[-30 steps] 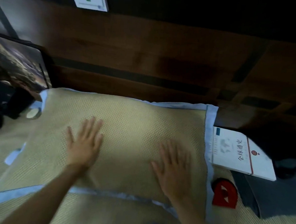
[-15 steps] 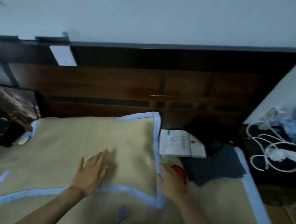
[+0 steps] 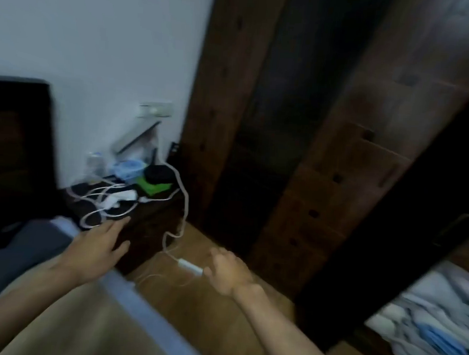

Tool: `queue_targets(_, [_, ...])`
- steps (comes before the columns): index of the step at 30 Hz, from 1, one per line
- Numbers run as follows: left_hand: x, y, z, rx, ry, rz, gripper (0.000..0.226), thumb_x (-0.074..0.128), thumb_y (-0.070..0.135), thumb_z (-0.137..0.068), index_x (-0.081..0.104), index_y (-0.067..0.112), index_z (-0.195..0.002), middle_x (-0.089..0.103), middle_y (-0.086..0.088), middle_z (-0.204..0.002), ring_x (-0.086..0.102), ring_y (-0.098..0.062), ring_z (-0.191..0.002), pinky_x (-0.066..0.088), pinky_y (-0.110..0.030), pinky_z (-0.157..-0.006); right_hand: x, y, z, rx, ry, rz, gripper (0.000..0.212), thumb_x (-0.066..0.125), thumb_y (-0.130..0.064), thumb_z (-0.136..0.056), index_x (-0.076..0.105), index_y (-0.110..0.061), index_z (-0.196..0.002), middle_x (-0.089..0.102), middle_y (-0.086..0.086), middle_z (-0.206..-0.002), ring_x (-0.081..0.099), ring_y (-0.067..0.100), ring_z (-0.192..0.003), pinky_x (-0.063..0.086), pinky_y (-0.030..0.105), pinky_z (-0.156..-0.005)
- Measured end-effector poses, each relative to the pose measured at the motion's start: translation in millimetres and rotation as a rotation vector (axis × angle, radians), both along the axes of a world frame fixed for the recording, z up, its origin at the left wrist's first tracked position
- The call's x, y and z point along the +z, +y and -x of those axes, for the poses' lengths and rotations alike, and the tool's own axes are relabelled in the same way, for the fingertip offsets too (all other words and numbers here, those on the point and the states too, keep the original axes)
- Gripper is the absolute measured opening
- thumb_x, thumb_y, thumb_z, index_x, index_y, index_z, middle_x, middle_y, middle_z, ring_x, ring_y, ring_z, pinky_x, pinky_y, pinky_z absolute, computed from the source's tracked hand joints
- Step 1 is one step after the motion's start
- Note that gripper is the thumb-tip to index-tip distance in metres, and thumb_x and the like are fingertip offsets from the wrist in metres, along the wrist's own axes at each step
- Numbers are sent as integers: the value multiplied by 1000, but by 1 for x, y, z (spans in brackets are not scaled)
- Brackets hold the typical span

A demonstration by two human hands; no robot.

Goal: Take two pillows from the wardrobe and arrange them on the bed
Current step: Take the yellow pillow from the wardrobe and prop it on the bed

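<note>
The dark wooden wardrobe (image 3: 326, 144) fills the right half of the blurred view, with an open compartment (image 3: 422, 320) of folded white and blue cloth at the lower right. No pillow is in view now. The bed's tan mat with its blue edge (image 3: 126, 308) lies at the lower left. My left hand (image 3: 100, 246) hovers over the bed's corner, fingers spread and empty. My right hand (image 3: 229, 270) hangs over the wooden floor with loosely curled fingers, holding nothing.
A dark nightstand (image 3: 142, 221) between bed and wardrobe carries tangled white cables (image 3: 103, 199), a green and black item and small containers. A white charger (image 3: 189, 265) lies on the wooden floor. The dark headboard (image 3: 12, 147) stands at the left.
My view has swung right, from the pillow on the bed to the nightstand and wardrobe. Both hands have lifted off the pillow and now hang in the air.
</note>
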State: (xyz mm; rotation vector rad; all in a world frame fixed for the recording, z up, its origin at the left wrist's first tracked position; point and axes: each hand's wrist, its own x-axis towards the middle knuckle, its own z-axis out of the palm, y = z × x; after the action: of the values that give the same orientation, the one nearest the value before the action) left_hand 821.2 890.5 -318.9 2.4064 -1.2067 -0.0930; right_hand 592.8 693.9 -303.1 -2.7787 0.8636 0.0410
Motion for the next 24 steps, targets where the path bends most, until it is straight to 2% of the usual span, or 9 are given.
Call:
queue_targets(5, [48, -122, 93, -357, -33, 123, 62, 55, 37, -94, 29, 24, -149, 46, -7, -145, 49, -29, -127, 42, -50, -101, 59, -64, 162, -408, 106, 87, 36, 50, -36, -97, 54, -12, -124, 58, 16, -128, 57, 36, -117, 47, 42, -93])
queue_targets(8, [65, -174, 145, -496, -14, 182, 61, 53, 41, -94, 27, 30, -148, 46, -5, -145, 50, -26, -126, 44, -49, -99, 87, -91, 240, -602, 187, 132, 35, 54, -39, -95, 61, -13, -116, 62, 16, -125, 59, 35, -116, 49, 40, -91])
queue_targets(12, [60, -239, 208, -665, 26, 219, 58, 51, 44, -94, 26, 36, -146, 45, 5, -145, 51, -19, -123, 44, -44, -99, 99, -137, 318, -853, 216, 121, 31, 52, -36, -95, 61, -10, -109, 63, 19, -123, 60, 35, -112, 48, 38, -86])
queue_targets(15, [56, -293, 252, -784, 38, 240, 57, 49, 45, -93, 24, 40, -145, 43, 13, -144, 48, -13, -123, 41, -41, -103, 97, -172, 367, -1012, 249, 83, 26, 49, -38, -97, 57, -14, -105, 60, 15, -118, 58, 33, -112, 43, 37, -82])
queue_targets(18, [74, -351, 300, -953, 21, 249, 56, 44, 44, -95, 21, 41, -146, 39, 18, -144, 42, -9, -126, 34, -39, -105, 114, -207, 408, -1165, 296, 63, 31, 49, -43, -96, 56, -17, -112, 57, 10, -122, 57, 31, -112, 45, 38, -88])
queue_targets(22, [151, -415, 402, -1192, -229, 316, 55, 45, 33, -91, 28, 30, -144, 43, 7, -140, 44, -20, -124, 36, -41, -102, 179, -262, 470, -1284, 301, 76, 34, 54, -44, -94, 59, -20, -118, 60, 10, -127, 58, 30, -117, 47, 36, -95])
queue_targets(24, [188, -445, 459, -1295, -340, 372, 52, 50, 30, -84, 38, 24, -134, 50, 0, -130, 48, -26, -116, 40, -45, -95, 219, -315, 511, -1270, 295, 119, 29, 55, -41, -94, 64, -22, -113, 66, 8, -124, 61, 28, -115, 45, 31, -90])
